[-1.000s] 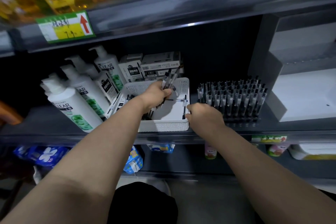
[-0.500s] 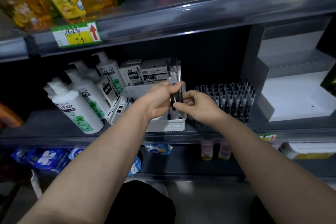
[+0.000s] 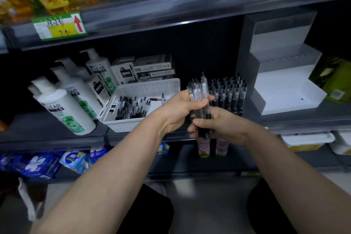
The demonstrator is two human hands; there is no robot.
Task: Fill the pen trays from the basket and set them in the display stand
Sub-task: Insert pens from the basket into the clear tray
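A: Place of the bundle of clear plastic pens with dark grips point(image 3: 201, 100)?

B: In the air, in front of the dark grey metal shelf point(image 3: 47, 132), between the white perforated plastic basket point(image 3: 152, 86) and the black tray packed with upright pens point(image 3: 237, 112). Clamped by both hands: left hand point(image 3: 177, 111) curled round the upper half, right hand point(image 3: 220, 126) curled round the lower half, the two touching.

A: Direction of the bundle?

B: Long axis nearly vertical, leaning only a little. Clear clip ends up, dark grip ends down inside the right hand. Writing tips hidden by fingers, so impossible to confirm.

A: Advice for this step?

B: Most likely squaring the bundle before loading. Loosen the left grip only slightly, tap the lower ends level against the right palm, then tighten to prevent slipping. Look for one common direction, same as in the tray. After that, feed singly into holes. Free holes: cannot tell from here.

A: And afterwards?

B: Across to the white and grey stepped plastic display stand point(image 3: 284, 91), well apart on the right of the same shelf. More loose pens point(image 3: 131, 109) lying flat in the basket, so probably far from finished.
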